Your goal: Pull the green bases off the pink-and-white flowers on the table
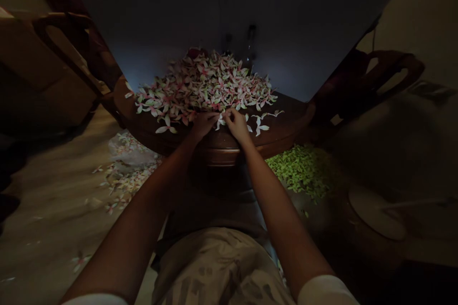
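Note:
A large heap of white-and-pink flower heads (pixel 214 81) covers the middle of the dark wooden table (pixel 222 142). In front of this heap, close to the table's rounded edge, my two hands almost meet. My left hand (pixel 204 123) is closed, its fingers stretched to the right and pressed together at a flower (pixel 220 122). My right hand (pixel 236 123) pinches at the same flower, thumb and forefinger together. White petals show between the fingertips; the rest of this flower is hidden. A few single flowers (pixel 261 124) lie just right of my right hand.
Below the table on the left, a clear plastic bag (pixel 129 147) and loose flowers lie on the floor. A pile of small green pieces (pixel 300 171) is at lower right. Wooden chairs (pixel 64 19) flank the table. A dark bottle-like object (pixel 250 40) stands behind the heap.

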`<state>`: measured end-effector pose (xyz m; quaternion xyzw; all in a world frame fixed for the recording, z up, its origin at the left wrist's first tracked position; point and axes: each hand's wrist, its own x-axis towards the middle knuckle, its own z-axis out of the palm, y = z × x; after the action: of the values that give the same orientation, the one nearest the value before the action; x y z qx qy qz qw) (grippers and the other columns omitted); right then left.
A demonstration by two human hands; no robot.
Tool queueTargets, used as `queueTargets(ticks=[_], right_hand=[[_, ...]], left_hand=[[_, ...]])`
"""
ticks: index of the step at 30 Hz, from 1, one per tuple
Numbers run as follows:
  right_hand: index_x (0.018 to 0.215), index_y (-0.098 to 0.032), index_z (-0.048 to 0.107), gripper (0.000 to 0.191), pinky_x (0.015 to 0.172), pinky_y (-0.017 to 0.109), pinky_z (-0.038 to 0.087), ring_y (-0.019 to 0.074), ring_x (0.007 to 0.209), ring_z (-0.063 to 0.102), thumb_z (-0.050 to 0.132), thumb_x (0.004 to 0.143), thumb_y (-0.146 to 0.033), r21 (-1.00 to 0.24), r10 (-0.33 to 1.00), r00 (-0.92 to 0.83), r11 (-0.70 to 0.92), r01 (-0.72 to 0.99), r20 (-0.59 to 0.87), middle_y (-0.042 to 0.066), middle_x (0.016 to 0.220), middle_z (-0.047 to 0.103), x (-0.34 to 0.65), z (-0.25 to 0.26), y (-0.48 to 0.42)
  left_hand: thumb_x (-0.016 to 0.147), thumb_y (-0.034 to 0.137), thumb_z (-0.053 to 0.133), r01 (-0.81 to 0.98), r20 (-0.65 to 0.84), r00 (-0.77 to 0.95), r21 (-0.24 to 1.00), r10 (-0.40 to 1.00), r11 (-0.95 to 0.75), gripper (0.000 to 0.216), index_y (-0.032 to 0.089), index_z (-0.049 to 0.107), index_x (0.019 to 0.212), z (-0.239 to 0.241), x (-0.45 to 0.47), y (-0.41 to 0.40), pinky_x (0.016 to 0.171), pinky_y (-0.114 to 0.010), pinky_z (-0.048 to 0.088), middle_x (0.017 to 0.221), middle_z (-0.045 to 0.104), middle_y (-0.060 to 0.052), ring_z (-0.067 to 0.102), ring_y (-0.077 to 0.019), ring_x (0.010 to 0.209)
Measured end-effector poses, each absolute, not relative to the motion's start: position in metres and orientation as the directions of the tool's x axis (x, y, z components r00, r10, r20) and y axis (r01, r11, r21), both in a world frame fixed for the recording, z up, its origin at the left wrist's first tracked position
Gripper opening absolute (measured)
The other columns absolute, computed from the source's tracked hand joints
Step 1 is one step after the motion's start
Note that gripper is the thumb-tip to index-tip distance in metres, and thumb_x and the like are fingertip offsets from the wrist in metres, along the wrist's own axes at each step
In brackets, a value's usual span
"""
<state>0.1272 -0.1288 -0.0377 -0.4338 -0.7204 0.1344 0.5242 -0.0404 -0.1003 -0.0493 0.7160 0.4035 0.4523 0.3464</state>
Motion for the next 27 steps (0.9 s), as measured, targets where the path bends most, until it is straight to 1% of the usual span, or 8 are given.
queueTargets(ticks=[3,7,9,12,17,22,25,27], right_hand=[[0.089,-0.018,0.062,0.024,0.074,0.027,0.041,0.0153,0.074,0.054,0.053,0.09,-0.04,-0.669,0.776,-0.067,0.581,0.463,0.627,0.001,0.08,0.061,0.1281,-0.0376,-0.1287],[0.088,-0.017,0.064,0.026,0.072,0.026,0.042,0.0147,0.07,0.054,0.054,0.089,-0.041,-0.705,0.786,-0.06,0.582,0.405,0.615,0.001,0.079,0.063,0.1292,-0.0371,-0.129],[0.087,-0.017,0.064,0.027,0.071,0.026,0.042,0.0147,0.07,0.054,0.055,0.089,-0.042,-0.714,0.789,-0.057,0.581,0.39,0.611,0.001,0.078,0.063,0.1296,-0.037,-0.129],[0.086,-0.018,0.064,0.025,0.072,0.027,0.043,0.0153,0.072,0.055,0.055,0.088,-0.041,-0.72,0.791,-0.055,0.58,0.381,0.609,0.001,0.079,0.064,0.1298,-0.0377,-0.1282],[0.09,-0.017,0.065,0.022,0.076,0.028,0.044,0.0172,0.077,0.058,0.054,0.086,-0.037,-0.737,0.806,-0.055,0.565,0.372,0.59,0.003,0.085,0.067,0.1293,-0.0412,-0.1246],[0.088,-0.018,0.065,0.021,0.077,0.029,0.044,0.0175,0.079,0.058,0.053,0.084,-0.034,-0.728,0.804,-0.087,0.574,0.376,0.589,0.003,0.084,0.067,0.1294,-0.0412,-0.1252],[0.086,-0.018,0.066,0.018,0.077,0.028,0.044,0.0168,0.079,0.058,0.054,0.081,-0.031,-0.737,0.81,-0.108,0.573,0.36,0.577,0.002,0.083,0.066,0.1295,-0.0399,-0.1273],[0.084,-0.018,0.066,0.016,0.075,0.027,0.043,0.0159,0.076,0.056,0.055,0.079,-0.029,-0.746,0.815,-0.11,0.568,0.348,0.57,0.001,0.08,0.065,0.1292,-0.0397,-0.1283]], left_hand=[[0.083,0.04,0.057,0.221,0.354,0.242,0.886,0.903,-0.407,0.034,0.012,0.075,0.091,-0.0497,-0.0402,-0.1015,0.055,-0.022,0.042,0.068,0.066,-0.002,0.054,-0.0116,0.055],[0.081,0.037,0.059,0.195,0.334,0.232,0.904,0.913,-0.381,0.032,0.012,0.076,0.094,-0.0483,-0.0396,-0.104,0.056,-0.021,0.045,0.08,0.072,-0.004,0.057,-0.0109,0.059],[0.081,0.036,0.059,0.178,0.331,0.23,0.91,0.915,-0.374,0.032,0.012,0.076,0.093,-0.0472,-0.0389,-0.1049,0.056,-0.02,0.046,0.083,0.073,-0.004,0.058,-0.0108,0.06],[0.08,0.036,0.06,0.175,0.341,0.224,0.908,0.913,-0.382,0.031,0.012,0.077,0.091,-0.0462,-0.0382,-0.1058,0.056,-0.02,0.047,0.081,0.073,-0.004,0.059,-0.0111,0.062],[0.079,0.036,0.06,0.198,0.347,0.214,0.9,0.913,-0.388,0.033,0.012,0.077,0.095,-0.0479,-0.0386,-0.1045,0.058,-0.022,0.048,0.083,0.074,-0.004,0.06,-0.0128,0.064],[0.077,0.041,0.064,0.209,0.346,0.223,0.896,0.911,-0.392,0.036,0.013,0.077,0.096,-0.0517,-0.0395,-0.1011,0.058,-0.022,0.046,0.082,0.074,-0.004,0.061,-0.0137,0.066],[0.077,0.044,0.064,0.19,0.337,0.229,0.905,0.913,-0.381,0.037,0.013,0.076,0.092,-0.0533,-0.0392,-0.0997,0.058,-0.022,0.047,0.08,0.073,-0.003,0.061,-0.0134,0.065],[0.077,0.044,0.063,0.183,0.326,0.2,0.914,0.924,-0.362,0.034,0.013,0.075,0.086,-0.0539,-0.0392,-0.099,0.058,-0.023,0.048,0.076,0.071,-0.002,0.061,-0.0131,0.062]])
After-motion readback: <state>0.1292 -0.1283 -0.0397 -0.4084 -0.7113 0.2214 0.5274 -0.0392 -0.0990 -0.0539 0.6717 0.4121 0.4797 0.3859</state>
